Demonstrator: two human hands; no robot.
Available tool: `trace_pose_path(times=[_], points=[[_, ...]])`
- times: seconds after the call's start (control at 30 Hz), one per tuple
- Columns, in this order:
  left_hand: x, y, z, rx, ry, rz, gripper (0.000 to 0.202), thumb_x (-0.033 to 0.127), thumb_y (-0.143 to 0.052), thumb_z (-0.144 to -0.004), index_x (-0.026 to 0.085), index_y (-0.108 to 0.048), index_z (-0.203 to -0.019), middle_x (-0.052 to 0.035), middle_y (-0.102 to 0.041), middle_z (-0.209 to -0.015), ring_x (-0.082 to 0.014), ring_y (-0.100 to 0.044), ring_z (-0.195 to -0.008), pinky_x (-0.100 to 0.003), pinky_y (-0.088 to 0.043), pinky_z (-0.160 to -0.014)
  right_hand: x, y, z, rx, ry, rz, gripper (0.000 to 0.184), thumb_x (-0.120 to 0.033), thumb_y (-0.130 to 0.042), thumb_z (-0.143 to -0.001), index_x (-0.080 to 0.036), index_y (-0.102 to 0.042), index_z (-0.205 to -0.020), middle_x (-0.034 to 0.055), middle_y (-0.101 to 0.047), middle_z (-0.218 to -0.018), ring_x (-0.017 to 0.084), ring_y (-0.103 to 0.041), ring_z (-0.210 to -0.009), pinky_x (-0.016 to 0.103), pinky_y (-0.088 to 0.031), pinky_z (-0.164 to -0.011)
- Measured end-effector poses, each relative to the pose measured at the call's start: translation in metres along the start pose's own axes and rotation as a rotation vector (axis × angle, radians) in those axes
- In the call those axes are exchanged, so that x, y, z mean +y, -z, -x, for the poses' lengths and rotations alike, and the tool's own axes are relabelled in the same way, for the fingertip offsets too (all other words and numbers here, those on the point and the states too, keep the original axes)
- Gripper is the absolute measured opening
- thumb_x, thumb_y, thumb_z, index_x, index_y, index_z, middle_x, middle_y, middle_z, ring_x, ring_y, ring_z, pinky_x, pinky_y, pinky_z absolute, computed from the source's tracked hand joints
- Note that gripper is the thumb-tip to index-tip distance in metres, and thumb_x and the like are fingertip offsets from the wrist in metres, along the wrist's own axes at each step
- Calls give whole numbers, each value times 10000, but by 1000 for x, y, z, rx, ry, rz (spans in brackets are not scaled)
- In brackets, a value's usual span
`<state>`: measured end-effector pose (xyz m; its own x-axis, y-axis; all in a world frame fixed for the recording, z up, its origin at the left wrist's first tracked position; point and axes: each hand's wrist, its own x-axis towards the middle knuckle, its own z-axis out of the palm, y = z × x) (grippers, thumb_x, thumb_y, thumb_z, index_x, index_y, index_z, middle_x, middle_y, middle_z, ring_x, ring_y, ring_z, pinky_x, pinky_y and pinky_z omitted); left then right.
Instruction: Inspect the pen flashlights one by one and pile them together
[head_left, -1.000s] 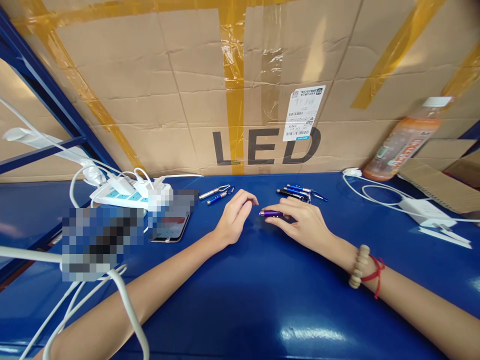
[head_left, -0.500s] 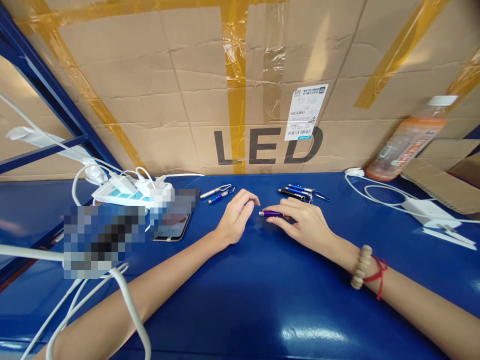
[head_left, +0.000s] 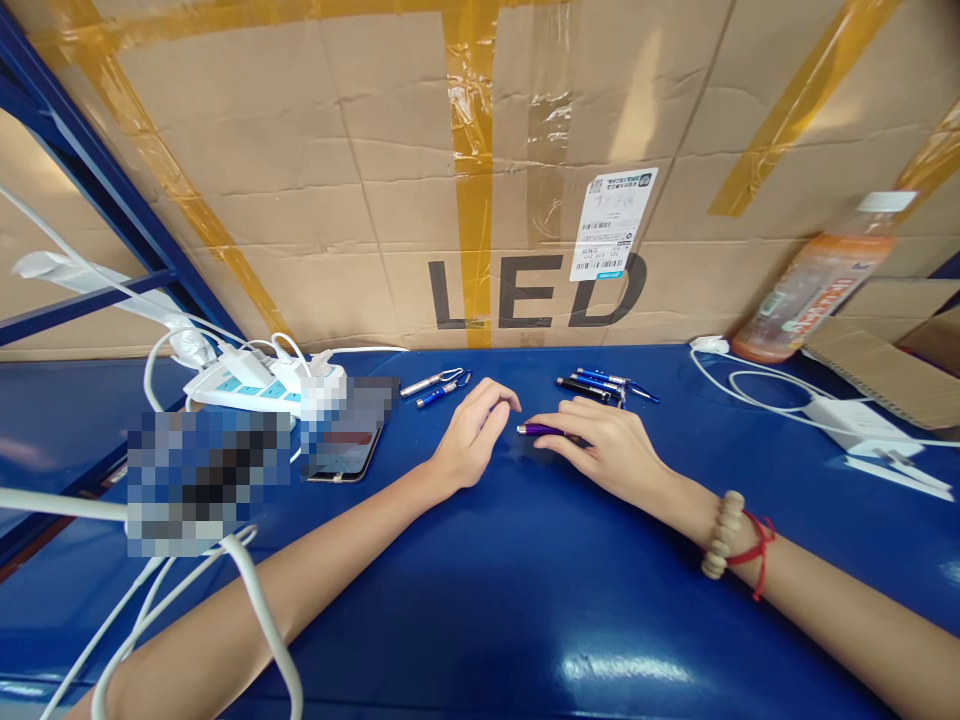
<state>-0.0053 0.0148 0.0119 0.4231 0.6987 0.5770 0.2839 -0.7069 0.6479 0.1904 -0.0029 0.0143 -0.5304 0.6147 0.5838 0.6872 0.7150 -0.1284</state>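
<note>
Purple penlight (head_left: 538, 430) lies sideways in my right hand (head_left: 604, 432), low over the blue tabletop (head_left: 480, 600), its silver tip pointing towards my left hand (head_left: 466, 435). My right thumb and fingers are clamped on it from below and above, so its rear end is hidden from me. Just left of the purple penlight, my left hand curls loosely, thumb tip and fingertip slightly apart.

Behind the purple penlight and a little to its right, a black penlight (head_left: 581, 388) lies next to two blue ones. Behind it to the left, beyond my left fingers, I see a silver penlight (head_left: 429, 385) beside a single blue penlight (head_left: 433, 397). Farther left of the purple penlight are a phone (head_left: 345, 458), partly blurred out, and a white power strip (head_left: 244, 388) with plugs in it.

Well to the right of the purple penlight sits a white adapter (head_left: 847, 422) with its cable, and behind that a bottle (head_left: 821, 290) of orange drink. Directly behind the purple penlight stands a large cardboard box (head_left: 375, 200) printed "LED".
</note>
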Motion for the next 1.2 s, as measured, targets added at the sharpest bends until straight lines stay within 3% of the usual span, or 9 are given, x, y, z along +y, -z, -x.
trace_pose_path(times=[0.23, 0.7, 0.93, 1.2], points=[[1, 0, 0, -8, 8, -13, 332, 350, -243, -939, 170, -505, -840, -57, -519, -852, -179, -486, -825, -318, -389, -799, -2, -1, 0, 26, -51, -9, 256, -390, -495, -876, -224, -688, -901, 0, -671, -741, 113, -590, -666, 218, -412, -593], [0, 0, 0, -11, 1, 10, 320, 338, -254, -941, 167, -507, -844, -49, -515, -855, -172, -491, -833, -306, -391, -803, -2, 2, 0, -3, -37, -39, 255, -417, -514, -860, -236, -681, -926, -6, -672, -755, 111, -580, -669, 217, -404, -597], [-2, 0, 3, 4, 34, 101, 347, 447, -273, -915, 174, -471, -998, -62, -536, -910, -192, -507, -862, -327, -407, -797, -2, 0, 0, 25, -2, -7, 292, -405, -471, -883, -221, -689, -944, 13, -667, -745, 117, -588, -671, 220, -419, -604], [-2, 0, 2, 3, 36, 36, 351, 420, -247, -925, 180, -503, -925, -66, -537, -895, -202, -510, -859, -348, -397, -828, -3, 2, 0, 22, -33, -59, 285, -434, -501, -862, -233, -687, -944, 5, -664, -734, 109, -573, -629, 219, -416, -591]])
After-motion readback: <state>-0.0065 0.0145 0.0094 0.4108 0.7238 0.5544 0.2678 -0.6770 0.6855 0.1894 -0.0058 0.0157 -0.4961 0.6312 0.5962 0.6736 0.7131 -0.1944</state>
